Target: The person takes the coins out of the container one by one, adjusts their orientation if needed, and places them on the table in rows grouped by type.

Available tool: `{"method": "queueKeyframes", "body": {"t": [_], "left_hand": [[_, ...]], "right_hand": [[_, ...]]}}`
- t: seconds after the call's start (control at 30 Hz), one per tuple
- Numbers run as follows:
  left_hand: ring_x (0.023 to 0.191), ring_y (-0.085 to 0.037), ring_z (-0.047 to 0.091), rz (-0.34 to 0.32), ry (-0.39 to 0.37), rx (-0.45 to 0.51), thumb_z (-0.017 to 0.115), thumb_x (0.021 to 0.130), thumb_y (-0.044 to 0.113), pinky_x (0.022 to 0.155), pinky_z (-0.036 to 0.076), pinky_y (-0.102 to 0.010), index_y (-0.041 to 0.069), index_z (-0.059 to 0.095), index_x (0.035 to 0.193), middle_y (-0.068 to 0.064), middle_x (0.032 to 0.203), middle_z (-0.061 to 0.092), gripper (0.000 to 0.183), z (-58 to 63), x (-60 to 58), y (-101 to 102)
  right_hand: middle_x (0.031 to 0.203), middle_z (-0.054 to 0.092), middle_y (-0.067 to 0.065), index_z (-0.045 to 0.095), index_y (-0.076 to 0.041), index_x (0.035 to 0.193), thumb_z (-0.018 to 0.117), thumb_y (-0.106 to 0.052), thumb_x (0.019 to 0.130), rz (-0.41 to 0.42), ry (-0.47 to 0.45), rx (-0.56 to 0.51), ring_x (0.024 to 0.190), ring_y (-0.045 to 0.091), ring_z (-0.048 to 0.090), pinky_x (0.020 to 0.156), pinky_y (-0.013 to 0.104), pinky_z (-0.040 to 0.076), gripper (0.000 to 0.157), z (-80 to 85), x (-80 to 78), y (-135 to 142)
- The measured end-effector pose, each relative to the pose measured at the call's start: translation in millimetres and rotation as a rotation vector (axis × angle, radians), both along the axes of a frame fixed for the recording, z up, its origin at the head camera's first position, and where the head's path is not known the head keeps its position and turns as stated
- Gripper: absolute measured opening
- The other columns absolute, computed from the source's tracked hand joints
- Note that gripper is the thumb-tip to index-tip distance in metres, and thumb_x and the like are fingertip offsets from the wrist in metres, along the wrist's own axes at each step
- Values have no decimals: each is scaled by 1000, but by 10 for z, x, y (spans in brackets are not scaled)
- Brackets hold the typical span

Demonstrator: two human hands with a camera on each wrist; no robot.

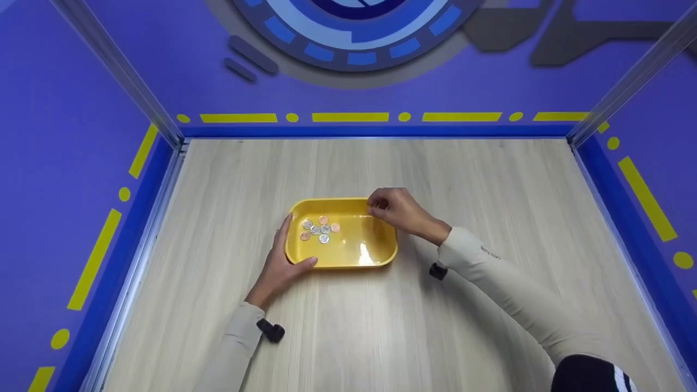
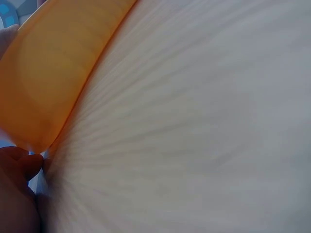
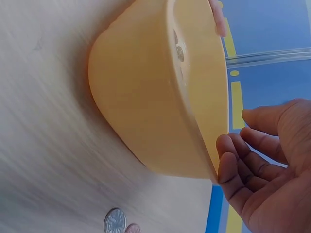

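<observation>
Just right of centre in the head view, the fingers of the right hand bend loosely at the upper right corner of a yellow tray; whether they touch its rim is unclear. The left hand grips the tray's left end, thumb spread along the lower edge. Silver and copper-coloured coins lie in the tray's left half. Outside, a silver coin rests on the wooden table, lower left in the right wrist view.

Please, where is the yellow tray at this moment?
In the head view, the yellow tray sits on the table near the middle, the left hand holding its left end, the right hand at its far right corner.
</observation>
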State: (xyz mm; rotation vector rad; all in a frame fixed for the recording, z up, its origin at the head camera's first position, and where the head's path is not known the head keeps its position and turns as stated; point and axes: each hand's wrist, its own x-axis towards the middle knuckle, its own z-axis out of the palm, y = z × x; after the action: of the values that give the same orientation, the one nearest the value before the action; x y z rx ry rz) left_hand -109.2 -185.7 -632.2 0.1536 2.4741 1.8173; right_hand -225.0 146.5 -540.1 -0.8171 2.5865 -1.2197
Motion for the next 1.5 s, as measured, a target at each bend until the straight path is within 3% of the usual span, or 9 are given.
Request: {"method": "queueKeyframes", "body": {"t": [0.37,0.57,0.8,1.13,1.5], "left_hand": [[152,-30,44,-3,8,-27,93,86,39,124,34,-52,35,12,178,-7,178,27,123,-18,-3,-10],[158,-30,38,-5,9,-24,93,86,39,127,31,-52,34,12,179,-7,180,23,123,-40,-13,1],[150,-29,45,-6,-3,-18,93,86,40,123,35,-50,34,12,179,-9,176,30,123,-31,-3,4],[154,-28,42,-11,-1,-14,94,86,38,125,33,-50,33,12,179,-7,178,27,124,-41,-30,-6],[156,-31,40,-8,12,-13,93,85,38,126,31,-54,31,13,179,-10,180,25,123,-37,-26,-18]], "right_hand": [[103,79,13,79,5,114,78,-6,101,32,-47,38,89,24,68,83,36,59,17,-30,-89,-204],[104,79,13,79,6,116,79,-6,101,69,-52,74,89,22,68,82,34,58,20,-48,-123,-286],[103,79,11,80,5,119,80,-9,101,125,-45,117,86,20,67,77,34,57,23,-88,-144,-403],[110,80,13,79,4,123,78,-5,101,188,-107,121,91,21,70,86,36,62,24,-212,-174,-546],[105,80,8,81,-2,121,79,-6,101,211,-123,134,82,15,66,76,27,57,21,-332,-166,-600]]}}
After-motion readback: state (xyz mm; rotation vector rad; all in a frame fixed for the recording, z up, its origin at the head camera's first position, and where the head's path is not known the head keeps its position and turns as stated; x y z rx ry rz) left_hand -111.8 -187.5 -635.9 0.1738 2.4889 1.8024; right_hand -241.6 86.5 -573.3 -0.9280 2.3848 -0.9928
